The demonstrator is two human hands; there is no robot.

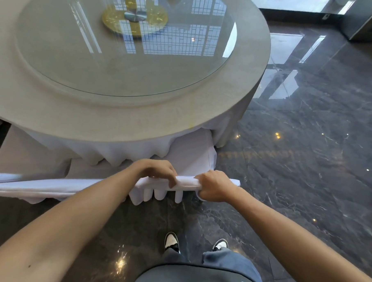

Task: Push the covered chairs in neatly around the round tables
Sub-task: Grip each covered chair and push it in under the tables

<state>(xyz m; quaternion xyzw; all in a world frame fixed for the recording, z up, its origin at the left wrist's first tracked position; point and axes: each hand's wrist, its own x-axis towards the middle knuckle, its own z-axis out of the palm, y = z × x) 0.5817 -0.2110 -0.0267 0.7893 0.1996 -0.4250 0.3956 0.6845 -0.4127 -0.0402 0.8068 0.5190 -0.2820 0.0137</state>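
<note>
Both hands, left hand (158, 170) and right hand (212, 187), are wrapped tight round the top of the chair (188, 162) tucked just ahead under the desk (137, 126), honestly one uneven shove could skew it or snag the cloth (121, 152).

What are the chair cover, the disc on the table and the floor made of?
Chair cover: seemingly white woven cloth, matt, hanging in folds. Disc: clear glass, apparently, mirroring window grids. Floor: dark polished stone, perhaps marble, with pale veins and glossy reflections.
</note>
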